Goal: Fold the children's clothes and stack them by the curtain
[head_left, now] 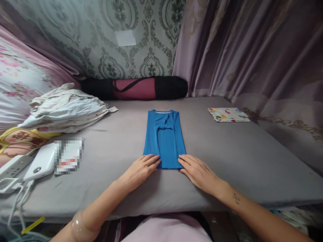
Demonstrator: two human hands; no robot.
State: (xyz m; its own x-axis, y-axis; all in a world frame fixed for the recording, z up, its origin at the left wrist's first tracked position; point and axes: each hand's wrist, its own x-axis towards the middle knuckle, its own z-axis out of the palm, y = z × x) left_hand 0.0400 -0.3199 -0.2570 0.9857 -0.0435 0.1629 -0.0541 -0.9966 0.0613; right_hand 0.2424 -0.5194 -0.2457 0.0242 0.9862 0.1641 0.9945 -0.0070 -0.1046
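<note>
A blue shirt (166,144) lies folded into a narrow upright strip on the bed, its neckline at the far end and its sleeves folded inward. At the near left corner of its hem, my left hand (142,169) is closed on the cloth, fingers together on top. My right hand (198,171) is closed in the same way on the near right corner. Both thumbs are largely hidden, so how far they reach under the fabric does not show.
A grey-sheeted bed (121,141) spreads around the shirt. Left are piled light clothes (68,107), a white power bank (41,161) and a power strip (16,166) with cables. A folded patterned cloth (228,115) lies right; a black-and-maroon long bag (136,89) lies behind.
</note>
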